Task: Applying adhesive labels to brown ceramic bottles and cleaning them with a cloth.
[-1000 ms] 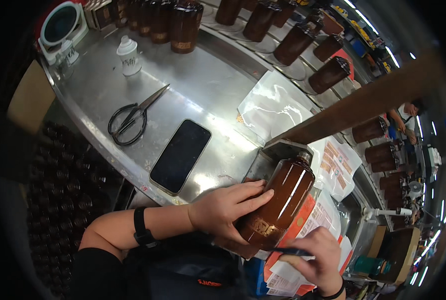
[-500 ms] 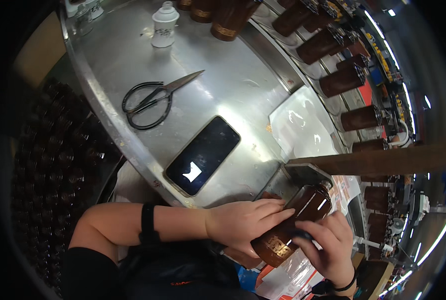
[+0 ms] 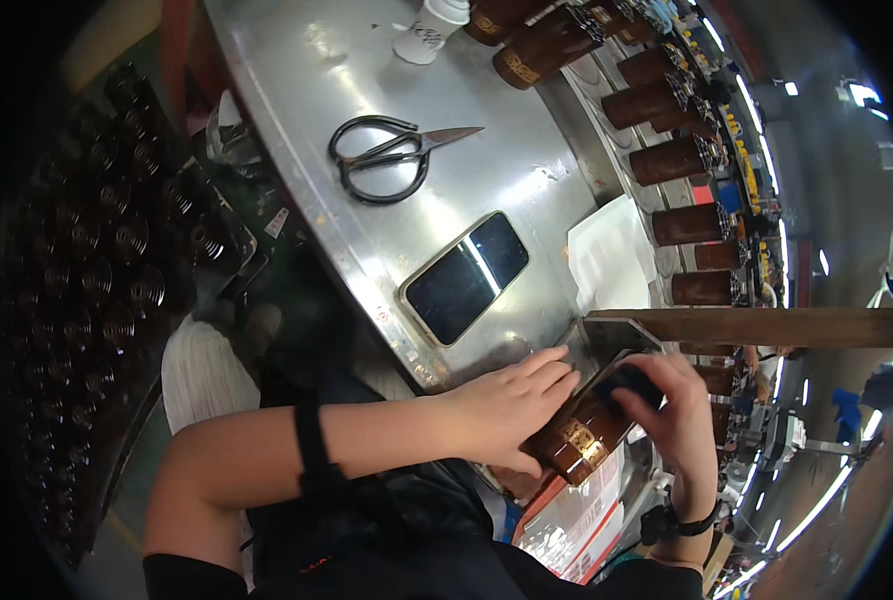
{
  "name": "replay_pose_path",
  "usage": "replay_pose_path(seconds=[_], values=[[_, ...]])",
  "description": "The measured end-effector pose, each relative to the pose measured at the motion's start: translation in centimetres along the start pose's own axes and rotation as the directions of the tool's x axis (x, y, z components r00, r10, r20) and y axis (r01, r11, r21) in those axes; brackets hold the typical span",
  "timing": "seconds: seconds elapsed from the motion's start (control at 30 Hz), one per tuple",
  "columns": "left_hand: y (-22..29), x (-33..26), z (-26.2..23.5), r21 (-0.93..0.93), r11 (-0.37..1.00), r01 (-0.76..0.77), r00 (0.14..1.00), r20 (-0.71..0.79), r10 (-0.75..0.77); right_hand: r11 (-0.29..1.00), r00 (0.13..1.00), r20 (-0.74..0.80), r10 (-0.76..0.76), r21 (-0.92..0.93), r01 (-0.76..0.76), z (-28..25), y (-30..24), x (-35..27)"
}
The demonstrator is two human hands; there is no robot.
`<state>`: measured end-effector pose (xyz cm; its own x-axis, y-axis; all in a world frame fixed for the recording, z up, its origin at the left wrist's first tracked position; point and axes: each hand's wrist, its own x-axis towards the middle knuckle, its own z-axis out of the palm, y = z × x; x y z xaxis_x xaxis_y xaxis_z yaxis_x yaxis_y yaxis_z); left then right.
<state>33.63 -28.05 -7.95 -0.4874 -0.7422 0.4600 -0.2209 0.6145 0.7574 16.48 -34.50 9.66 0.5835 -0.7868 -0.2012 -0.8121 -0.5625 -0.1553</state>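
Observation:
A brown glass bottle [image 3: 599, 425] with a gold label lies tilted at the lower right, its base toward me. My left hand [image 3: 512, 408] grips its left side, thumb near the base and fingers stretched along it. Closed around a small dark object [image 3: 629, 384], my right hand [image 3: 675, 398] is at the bottle's upper part. The object's kind is not clear, and it partly hides the bottle's neck end. A metal plate [image 3: 622, 338] stands at that end.
On the metal table [image 3: 297, 90] lie black-handled scissors [image 3: 392, 160], a phone [image 3: 467, 278] and a white sheet [image 3: 612, 255]. A white bottle [image 3: 430, 32] stands farther back. Several brown bottles [image 3: 667, 160] line the right side. Many dark bottles [image 3: 117, 240] fill the floor at left. A wooden bar [image 3: 767, 326] juts in from the right.
My right hand has moved with the dark object from the bottle's lower part up toward its neck end. My left hand still holds the bottle. The whole view has shifted and turned.

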Motion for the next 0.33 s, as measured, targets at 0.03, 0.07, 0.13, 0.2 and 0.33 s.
replay_pose_path(seconds=[0.03,0.07,0.13,0.2,0.33], values=[[0.6,-0.9,-0.9,0.005,0.999,0.038,0.999,0.024,-0.039,0.995,0.999,0.044,-0.011,-0.097,0.016,-0.6,-0.3,0.4],[1.2,-2.3,-2.2,0.001,0.999,0.045,0.999,0.017,-0.045,0.995,0.999,0.052,-0.016,-0.098,0.021,-0.9,-0.9,0.7],[2.0,-5.2,-4.9,-0.006,0.988,0.154,0.982,-0.114,-0.153,0.982,0.942,0.315,-0.116,0.181,0.06,-1.3,-1.6,0.8],[3.6,-8.7,-8.1,-0.035,0.956,0.292,0.938,-0.183,-0.293,0.977,0.9,0.406,-0.158,0.198,0.082,-0.9,-1.4,1.6],[6.1,-14.3,-10.8,-0.094,0.891,0.445,0.874,-0.175,-0.454,0.988,0.918,0.375,-0.129,0.133,0.084,0.3,-1.0,2.1]])
